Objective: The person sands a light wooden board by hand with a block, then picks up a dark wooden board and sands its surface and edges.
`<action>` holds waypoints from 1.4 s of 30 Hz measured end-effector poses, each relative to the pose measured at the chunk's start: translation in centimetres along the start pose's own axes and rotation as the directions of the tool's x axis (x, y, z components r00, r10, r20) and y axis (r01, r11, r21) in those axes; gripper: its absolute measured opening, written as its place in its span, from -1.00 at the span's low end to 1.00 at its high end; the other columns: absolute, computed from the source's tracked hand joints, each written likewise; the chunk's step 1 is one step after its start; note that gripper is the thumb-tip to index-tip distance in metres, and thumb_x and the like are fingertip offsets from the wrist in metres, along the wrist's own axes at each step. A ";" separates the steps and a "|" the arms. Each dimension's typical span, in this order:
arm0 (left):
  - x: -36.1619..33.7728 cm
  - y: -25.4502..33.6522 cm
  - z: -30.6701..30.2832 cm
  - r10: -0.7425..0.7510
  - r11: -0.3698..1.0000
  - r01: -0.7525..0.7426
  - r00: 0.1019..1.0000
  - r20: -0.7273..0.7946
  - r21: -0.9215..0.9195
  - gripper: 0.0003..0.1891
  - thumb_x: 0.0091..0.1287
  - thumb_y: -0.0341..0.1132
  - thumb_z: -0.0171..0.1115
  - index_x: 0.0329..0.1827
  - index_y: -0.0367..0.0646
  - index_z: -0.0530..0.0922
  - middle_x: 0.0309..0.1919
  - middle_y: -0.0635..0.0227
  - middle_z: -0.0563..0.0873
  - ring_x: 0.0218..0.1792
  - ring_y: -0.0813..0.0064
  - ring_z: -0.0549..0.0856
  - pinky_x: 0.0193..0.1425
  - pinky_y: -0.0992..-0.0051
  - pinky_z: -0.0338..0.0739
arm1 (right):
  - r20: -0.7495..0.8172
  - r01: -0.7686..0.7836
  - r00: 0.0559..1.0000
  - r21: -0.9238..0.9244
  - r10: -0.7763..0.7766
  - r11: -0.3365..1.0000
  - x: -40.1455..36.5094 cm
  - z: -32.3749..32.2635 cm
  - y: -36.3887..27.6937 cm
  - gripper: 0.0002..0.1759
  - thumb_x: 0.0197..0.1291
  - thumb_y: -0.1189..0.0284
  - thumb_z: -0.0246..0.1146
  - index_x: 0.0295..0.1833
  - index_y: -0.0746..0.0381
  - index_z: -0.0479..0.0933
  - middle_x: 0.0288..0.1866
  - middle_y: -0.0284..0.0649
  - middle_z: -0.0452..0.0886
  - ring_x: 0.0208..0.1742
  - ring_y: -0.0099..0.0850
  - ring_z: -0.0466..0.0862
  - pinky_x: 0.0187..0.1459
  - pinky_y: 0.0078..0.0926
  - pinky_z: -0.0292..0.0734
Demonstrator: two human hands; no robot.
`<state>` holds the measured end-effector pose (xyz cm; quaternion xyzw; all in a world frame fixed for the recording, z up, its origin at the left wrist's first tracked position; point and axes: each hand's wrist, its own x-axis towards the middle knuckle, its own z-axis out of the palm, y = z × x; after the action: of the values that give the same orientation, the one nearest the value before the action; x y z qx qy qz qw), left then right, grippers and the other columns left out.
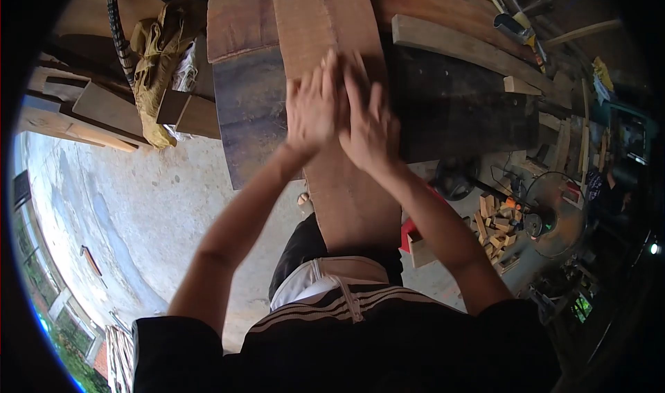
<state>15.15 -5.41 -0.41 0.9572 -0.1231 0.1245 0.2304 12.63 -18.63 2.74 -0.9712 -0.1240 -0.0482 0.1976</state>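
A long brown wooden board (353,206) runs from the far edge of the bench toward my waist. My left hand (313,112) lies on it palm down, with the fingers stretched forward. Close beside it, my right hand (372,126) also rests palm down, fingers extended and slightly apart, their tips smeared by motion. The hands nearly meet over the middle of the board. Whatever may lie under the palms is hidden. Beneath the board, dark planks (457,126) extend crosswise to both sides.
A pale curved strip of wood (464,50) lies at the right. At the upper left hangs a yellowish cloth (156,67) near wooden offcuts (104,109). Small wood blocks (495,223) are heaped on the floor (187,192) at the right. A brush (533,43) lies at the upper right.
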 end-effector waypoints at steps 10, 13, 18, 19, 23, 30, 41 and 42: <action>22.5 -12.3 0.2 -0.265 0.945 0.235 0.957 0.113 0.227 -0.39 0.54 0.02 -0.14 0.60 0.08 0.11 0.37 -0.11 0.50 0.43 0.01 0.42 0.53 -0.08 0.10 | -0.022 -0.045 0.999 0.079 0.047 0.996 22.8 3.6 -0.8 -0.20 0.22 0.25 0.24 0.56 0.03 0.14 0.35 0.17 0.37 0.34 0.13 0.46 0.17 0.07 0.54; 16.5 -8.7 -1.6 -0.120 0.943 0.077 0.986 0.114 0.324 -0.44 0.49 -0.07 -0.17 0.52 -0.01 0.17 0.13 0.06 0.70 0.23 0.04 0.59 0.27 0.06 0.33 | -0.207 0.079 0.976 0.037 -0.070 0.996 17.8 4.7 -0.6 -0.19 0.10 0.25 0.35 0.48 0.05 0.22 0.20 0.18 0.41 0.18 0.12 0.55 -0.09 0.06 0.62; -2.2 -0.8 -2.6 -0.039 0.967 0.009 0.993 0.115 0.256 -0.31 0.38 -0.17 0.04 0.55 -0.28 0.18 0.20 0.05 0.62 -0.02 0.13 0.60 0.05 0.20 0.38 | -0.086 0.057 0.995 0.000 -0.057 0.998 -1.9 1.6 -2.6 -0.08 0.04 0.32 0.39 0.56 0.04 0.20 0.03 0.04 0.43 0.02 -0.01 0.55 -0.25 -0.09 0.60; -6.2 0.5 -2.8 -0.022 0.967 -0.014 0.990 0.141 0.252 -0.26 0.38 -0.17 0.05 0.57 -0.33 0.12 0.22 0.04 0.60 -0.01 0.13 0.60 0.05 0.19 0.38 | -0.046 0.059 0.997 0.033 -0.058 0.998 -5.8 0.7 -3.0 -0.06 0.04 0.29 0.40 0.57 0.03 0.19 0.00 0.02 0.42 0.00 -0.04 0.55 -0.26 -0.10 0.58; -17.5 6.2 -4.6 -0.104 0.994 0.094 0.967 0.233 0.052 -0.17 0.42 -0.08 0.12 0.61 -0.35 0.00 0.16 0.00 0.56 0.00 0.09 0.56 0.11 0.19 0.37 | 0.052 0.121 0.991 0.044 -0.123 0.992 -16.7 -1.9 -2.9 -0.01 0.01 0.30 0.43 0.59 0.03 0.18 -0.04 0.00 0.43 -0.07 -0.08 0.57 -0.17 -0.09 0.56; -23.9 4.7 -4.6 -0.396 0.890 0.407 0.913 0.095 -0.207 -0.23 0.46 0.06 0.16 0.57 -0.19 0.15 0.09 0.05 0.47 0.04 0.08 0.54 0.15 0.21 0.41 | -0.155 -0.363 0.898 0.269 0.412 0.892 -15.9 -2.7 6.7 -0.02 0.20 0.14 0.34 0.65 0.01 -0.01 0.14 0.19 0.43 0.08 0.14 0.56 0.05 0.02 0.54; -22.5 6.4 0.3 -0.561 -0.033 0.809 0.471 0.681 -0.586 -0.33 0.19 0.12 0.52 0.07 -0.37 0.67 -0.10 0.27 0.78 -0.14 0.47 0.73 -0.01 0.45 0.61 | -0.041 -0.364 0.907 0.420 0.418 0.831 -15.7 -3.1 11.7 -0.21 0.40 -0.08 0.10 0.53 0.23 0.21 0.32 0.22 0.43 0.37 0.15 0.42 0.35 -0.03 0.35; -22.4 6.6 0.4 -0.560 -0.036 0.803 0.477 0.677 -0.595 -0.33 0.19 0.12 0.52 0.07 -0.37 0.67 -0.10 0.27 0.78 -0.14 0.47 0.73 -0.01 0.45 0.61 | 0.124 -0.475 0.875 0.403 0.468 0.782 -17.9 -1.6 10.8 -0.19 0.39 -0.12 0.10 0.52 0.22 0.22 0.34 0.22 0.42 0.35 0.16 0.45 0.33 -0.01 0.37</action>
<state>-7.73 -7.31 -4.61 0.6113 0.3008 -0.2052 0.7026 -1.94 -32.89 -2.41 -0.9056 0.1134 0.0389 0.4068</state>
